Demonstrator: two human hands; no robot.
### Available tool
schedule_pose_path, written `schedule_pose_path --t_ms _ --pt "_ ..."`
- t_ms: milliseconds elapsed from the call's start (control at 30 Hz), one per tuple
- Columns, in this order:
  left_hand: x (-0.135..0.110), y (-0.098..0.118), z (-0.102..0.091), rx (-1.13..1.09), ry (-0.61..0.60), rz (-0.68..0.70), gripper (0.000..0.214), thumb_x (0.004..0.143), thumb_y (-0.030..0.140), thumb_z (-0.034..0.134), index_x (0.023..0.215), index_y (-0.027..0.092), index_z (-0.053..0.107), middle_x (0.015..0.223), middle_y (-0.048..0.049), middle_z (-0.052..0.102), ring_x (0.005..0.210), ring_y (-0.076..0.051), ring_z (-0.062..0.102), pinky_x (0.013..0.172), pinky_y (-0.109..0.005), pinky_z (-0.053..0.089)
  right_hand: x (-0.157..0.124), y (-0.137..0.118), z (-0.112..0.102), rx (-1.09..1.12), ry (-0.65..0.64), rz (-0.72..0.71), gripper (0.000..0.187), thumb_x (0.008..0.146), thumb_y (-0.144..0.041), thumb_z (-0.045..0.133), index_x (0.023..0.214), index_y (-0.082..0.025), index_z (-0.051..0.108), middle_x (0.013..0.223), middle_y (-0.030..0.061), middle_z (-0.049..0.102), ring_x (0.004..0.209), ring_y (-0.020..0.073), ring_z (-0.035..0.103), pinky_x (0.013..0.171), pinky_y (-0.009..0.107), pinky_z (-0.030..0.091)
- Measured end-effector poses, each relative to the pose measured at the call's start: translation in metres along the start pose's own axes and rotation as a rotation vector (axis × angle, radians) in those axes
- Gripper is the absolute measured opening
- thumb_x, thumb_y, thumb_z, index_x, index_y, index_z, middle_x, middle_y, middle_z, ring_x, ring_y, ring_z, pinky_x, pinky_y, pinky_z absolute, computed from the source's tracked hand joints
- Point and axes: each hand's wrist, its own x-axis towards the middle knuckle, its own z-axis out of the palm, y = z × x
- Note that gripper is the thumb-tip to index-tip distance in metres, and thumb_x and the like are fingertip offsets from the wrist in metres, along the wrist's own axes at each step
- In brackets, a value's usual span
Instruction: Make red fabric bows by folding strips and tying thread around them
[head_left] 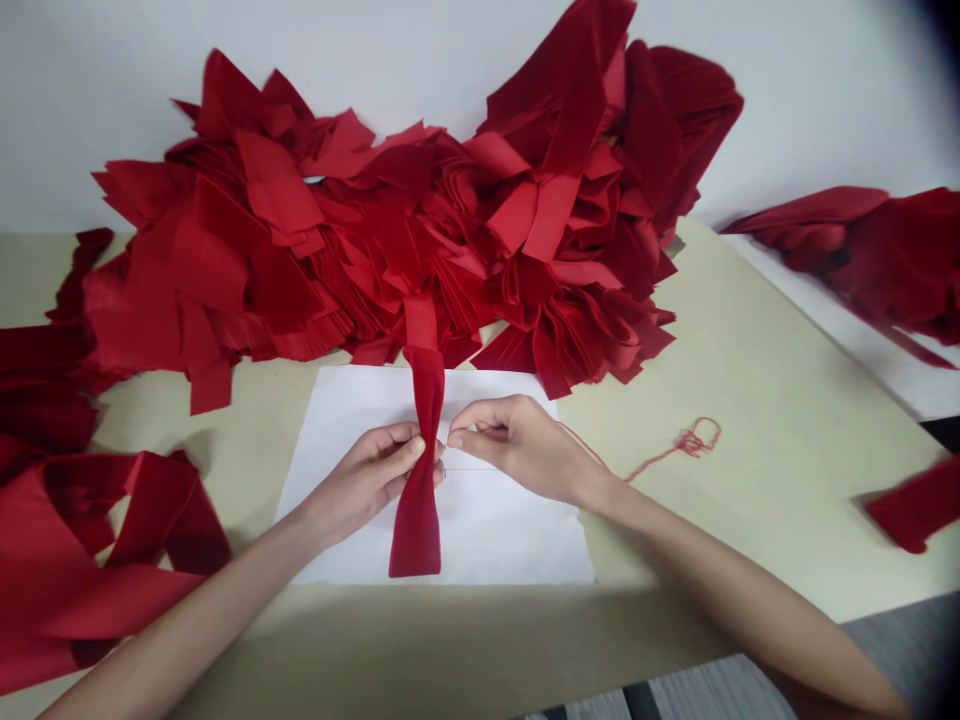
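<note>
A dark red velvet ribbon strip (416, 530) runs lengthwise over a white sheet of paper (517, 545), gathered narrow at its middle. My left hand (379, 465) is closed on that gathered middle, thumb on top. Close to its right edge, my right hand (502, 440) has thumb and index finger pinched together. What sits in that pinch is too small to make out. Red thread (641, 465) lies on the table to the right of my right hand, ending in a loose tangle, and part of it passes behind the wrist.
A large heap of red velvet strips (360, 240) spreads across the back of the table (750, 400). More red ribbon (120, 600) lies loose at the left. Another red pile (885, 250) rests on a white surface at the right, with a red piece (915, 505) near the right edge.
</note>
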Motion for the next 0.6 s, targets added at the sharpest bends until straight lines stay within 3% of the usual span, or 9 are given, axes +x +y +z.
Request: schedule_pose_path --t_ms 167,333,600 --pt "0.001 -0.001 0.000 -0.024 0.066 -0.009 0.018 0.090 0.030 0.056 0.090 0.015 0.066 0.085 -0.0014 0.055 0.072 -0.009 0.054 0.069 -0.021 0.044 0.004 0.006 -0.010 0.154 0.034 -0.034 0.019 0.083 -0.031 0.056 0.077 -0.015 0.066 0.054 -0.0060 0.039 0.048 0.0053 0.027 0.046 0.022 0.024" --pt "0.001 -0.002 0.007 -0.040 0.220 -0.005 0.018 0.089 0.030 0.057 0.085 0.014 0.064 0.083 -0.0030 0.058 0.078 -0.012 0.058 0.076 -0.024 0.046 0.000 -0.005 -0.018 0.273 0.109 -0.069 0.018 0.080 -0.029 0.060 0.073 -0.014 0.066 0.061 -0.0032 0.050 0.051 0.0052 0.034 0.047 0.022 0.026" --pt "-0.001 -0.006 0.024 -0.043 0.318 0.121 0.015 0.082 0.026 0.065 0.071 0.016 0.061 0.071 0.0001 0.057 0.074 -0.013 0.054 0.077 -0.027 0.043 -0.008 -0.021 0.004 0.515 -0.039 -0.119 0.018 0.082 -0.031 0.062 0.079 -0.014 0.067 0.066 -0.0023 0.055 0.057 0.0066 0.042 0.054 0.022 0.034"
